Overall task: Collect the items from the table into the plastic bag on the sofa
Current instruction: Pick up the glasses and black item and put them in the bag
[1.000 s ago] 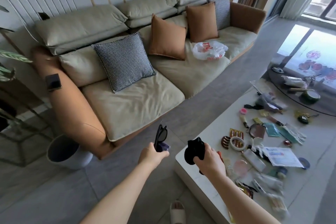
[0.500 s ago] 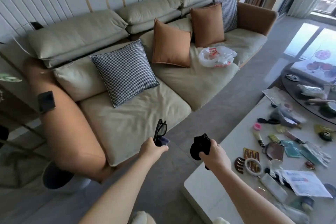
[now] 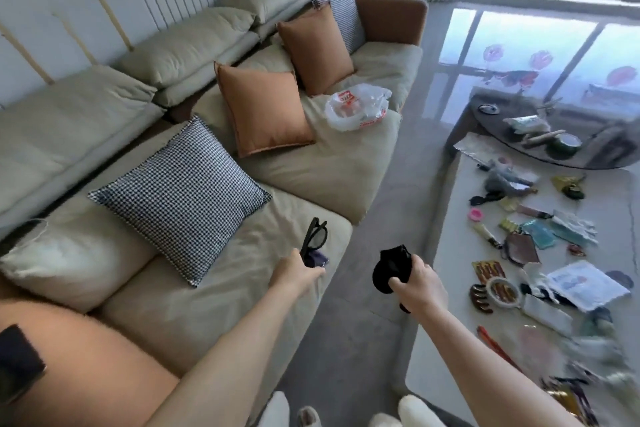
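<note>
Plastic bag [image 3: 358, 108]: lies crumpled on the far seat of the sofa [image 3: 318, 163], well apart from both hands; contents cannot be told.
Left hand [image 3: 294, 276]: fingers curled round black glasses [image 3: 313, 241], held over the sofa's near seat.
Right hand [image 3: 417, 283]: fingers wrapped round a black soft item [image 3: 391, 269].
Table [image 3: 450, 288]: many small items are left scattered.
Progress: judged early; two items are carried, not yet bagged.
</note>
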{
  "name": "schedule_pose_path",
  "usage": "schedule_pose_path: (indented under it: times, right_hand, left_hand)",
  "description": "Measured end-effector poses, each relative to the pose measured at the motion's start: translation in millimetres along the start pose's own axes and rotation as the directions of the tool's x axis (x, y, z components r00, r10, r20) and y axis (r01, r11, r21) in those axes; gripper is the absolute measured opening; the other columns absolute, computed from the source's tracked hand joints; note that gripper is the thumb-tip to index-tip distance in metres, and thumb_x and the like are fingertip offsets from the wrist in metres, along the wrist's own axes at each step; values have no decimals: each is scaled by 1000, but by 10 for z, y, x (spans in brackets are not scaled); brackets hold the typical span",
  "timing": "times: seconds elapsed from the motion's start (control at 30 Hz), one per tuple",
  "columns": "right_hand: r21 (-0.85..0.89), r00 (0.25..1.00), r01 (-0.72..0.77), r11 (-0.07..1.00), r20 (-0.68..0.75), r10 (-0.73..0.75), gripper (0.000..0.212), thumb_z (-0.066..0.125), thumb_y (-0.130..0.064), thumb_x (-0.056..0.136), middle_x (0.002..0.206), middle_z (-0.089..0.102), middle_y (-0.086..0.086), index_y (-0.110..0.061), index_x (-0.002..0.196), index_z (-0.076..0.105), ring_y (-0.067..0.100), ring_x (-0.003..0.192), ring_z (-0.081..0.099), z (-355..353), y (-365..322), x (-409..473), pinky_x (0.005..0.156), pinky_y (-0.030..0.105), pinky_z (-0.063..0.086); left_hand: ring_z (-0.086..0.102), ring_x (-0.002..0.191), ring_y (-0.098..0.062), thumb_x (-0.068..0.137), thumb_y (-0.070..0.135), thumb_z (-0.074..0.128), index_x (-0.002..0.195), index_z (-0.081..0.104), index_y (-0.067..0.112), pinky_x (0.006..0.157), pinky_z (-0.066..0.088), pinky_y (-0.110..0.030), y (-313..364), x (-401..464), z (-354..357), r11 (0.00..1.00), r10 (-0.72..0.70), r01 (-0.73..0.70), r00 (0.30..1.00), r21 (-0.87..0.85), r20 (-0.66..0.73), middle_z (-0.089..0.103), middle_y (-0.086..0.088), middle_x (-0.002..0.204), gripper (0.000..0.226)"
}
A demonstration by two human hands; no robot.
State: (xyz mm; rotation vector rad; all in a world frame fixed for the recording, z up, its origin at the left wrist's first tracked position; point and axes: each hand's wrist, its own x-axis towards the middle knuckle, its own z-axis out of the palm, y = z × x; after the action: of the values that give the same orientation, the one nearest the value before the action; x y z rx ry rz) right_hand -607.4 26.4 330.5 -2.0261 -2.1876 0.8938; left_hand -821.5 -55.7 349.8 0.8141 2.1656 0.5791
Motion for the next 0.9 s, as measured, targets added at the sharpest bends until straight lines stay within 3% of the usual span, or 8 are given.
schedule_pose_path:
  times: [0.13, 0.2, 0.27, 0.33, 0.43, 0.67, 0.83, 0.9]
  right_hand:
    - [35, 996, -73, 997, -49, 74, 51, 57, -34, 79, 113, 58, 9, -16, 125, 44, 28, 107, 55, -65, -85, 116, 77, 34, 46]
    - [50, 992, -103, 993, -67, 106, 55, 57, -36, 78, 116, 58, 9, -16, 127, 43, 28, 108, 55, -137, -62, 233, 80, 35, 49]
    - [57, 988, -127, 990, -85, 131, 57, 57, -36, 78, 116, 59, 9, -15, 129, 44, 27, 108, 55, -209, -21, 380, 82, 37, 51]
    - [57, 982, -152, 987, -101, 157, 56, 56, -35, 78, 117, 59, 9, -15, 129, 44, 27, 109, 55, -275, 19, 556, 81, 36, 50]
    - [76, 979, -164, 983, -106, 172, 55, 56, -34, 79, 116, 58, 9, -16, 129, 43, 27, 109, 55, -393, 62, 902, 82, 36, 51]
    - [128, 984, -156, 979, -62, 165, 60, 56, -35, 78, 121, 56, 5, -21, 134, 39, 24, 113, 53, -717, 106, 1733, 82, 38, 52]
    - [146, 979, -181, 973, -62, 192, 58, 57, -33, 76, 118, 57, 3, -24, 130, 40, 24, 111, 52, -918, 99, 2164, 78, 36, 51]
    - [172, 976, -197, 965, -61, 210, 58, 57, -33, 74, 117, 57, 4, -23, 129, 40, 24, 110, 53, -970, 90, 2356, 80, 40, 53]
  left_hand:
    - [63, 87, -12, 72, 26, 68, 90, 69, 26, 76, 45, -22, 232, 301, -72, 998, 58, -61, 995, 28, 81, 69, 13, 89, 18]
    - [65, 90, -12, 63, 34, 67, 89, 69, 27, 83, 50, -25, 365, 474, -28, 996, 75, -79, 990, 32, 121, 70, 13, 91, 26]
    - [67, 94, -13, 60, 32, 68, 80, 69, 32, 89, 52, -30, 519, 651, 50, 994, 100, -104, 983, 20, 155, 73, 12, 95, 20]
    - [67, 93, -10, 67, 24, 69, 74, 68, 35, 85, 51, -25, 699, 792, 138, 990, 135, -142, 973, 25, 186, 73, 14, 94, 13]
    - [63, 87, -7, 73, 21, 66, 78, 68, 35, 70, 44, -18, 1014, 1000, 251, 984, 164, -174, 963, 28, 213, 71, 15, 91, 15]
    - [62, 92, -9, 71, 24, 63, 88, 70, 33, 74, 46, -22, 1705, 1550, 484, 991, 136, -133, 964, -28, 229, 67, 13, 95, 21]
    - [55, 69, -11, 70, 25, 67, 84, 69, 33, 63, 43, -23, 2061, 1962, 590, 993, 109, -95, 960, -64, 258, 66, 10, 90, 16]
    - [57, 69, -11, 68, 26, 67, 87, 69, 30, 62, 44, -23, 2180, 2180, 642, 995, 99, -89, 960, -52, 262, 68, 9, 91, 20]
